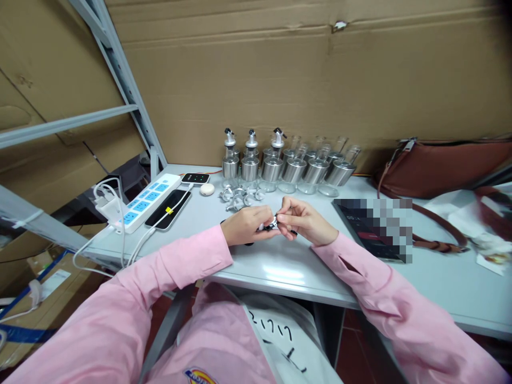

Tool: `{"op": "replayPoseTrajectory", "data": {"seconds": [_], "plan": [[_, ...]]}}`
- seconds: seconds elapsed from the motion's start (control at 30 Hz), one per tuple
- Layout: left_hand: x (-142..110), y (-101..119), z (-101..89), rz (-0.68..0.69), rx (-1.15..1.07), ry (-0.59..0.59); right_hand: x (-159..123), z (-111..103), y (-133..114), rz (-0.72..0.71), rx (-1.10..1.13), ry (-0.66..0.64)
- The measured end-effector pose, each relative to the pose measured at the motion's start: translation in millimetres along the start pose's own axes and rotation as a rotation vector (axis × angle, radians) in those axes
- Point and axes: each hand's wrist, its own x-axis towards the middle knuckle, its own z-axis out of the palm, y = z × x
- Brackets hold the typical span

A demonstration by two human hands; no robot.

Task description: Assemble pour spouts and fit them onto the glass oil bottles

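My left hand is closed around a small silver-and-black pourer spout, mostly hidden by the fingers. At the spout's right end, the thumb and fingertips of my right hand pinch a small dark piece, which touches or nearly touches it. Just beyond the hands lies a pile of loose silver spout parts. Behind that stand rows of glass bottles with steel sleeves. Three at the left carry silver spouts with black tips; those further right have bare glass necks.
To the left are a power strip with white cables, a phone, a small black-screened device and a round white case. A tablet and brown bag lie right. Cardboard backs the table.
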Motion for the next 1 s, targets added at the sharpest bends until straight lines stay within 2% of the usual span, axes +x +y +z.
{"op": "replayPoseTrajectory", "data": {"seconds": [0.2, 0.37, 0.5, 0.6, 0.7, 0.77, 1.0], "plan": [[1, 4, 5.0, -0.095, -0.067, 0.086, 1, -3, 2, -0.04, -0.062, 0.026], [1, 4, 7.4, -0.07, 0.002, 0.195, 3, -2, 3, -0.072, -0.091, 0.061], [-1, 3, 9.7, -0.106, 0.045, 0.237, 5, -4, 5, -0.109, -0.114, 0.055], [-2, 2, 11.4, -0.105, -0.056, 0.222, 5, -8, 6, -0.151, -0.14, 0.097], [-1, 1, 11.3, -0.048, -0.117, 0.181, 5, -9, 6, -0.176, -0.119, 0.157], [1, 1, 10.2, -0.028, -0.108, 0.167, 5, -8, 5, -0.177, -0.074, 0.182], [5, 3, 5.9, -0.088, -0.041, 0.107, 6, -4, 3, -0.184, 0.065, 0.295]]}}
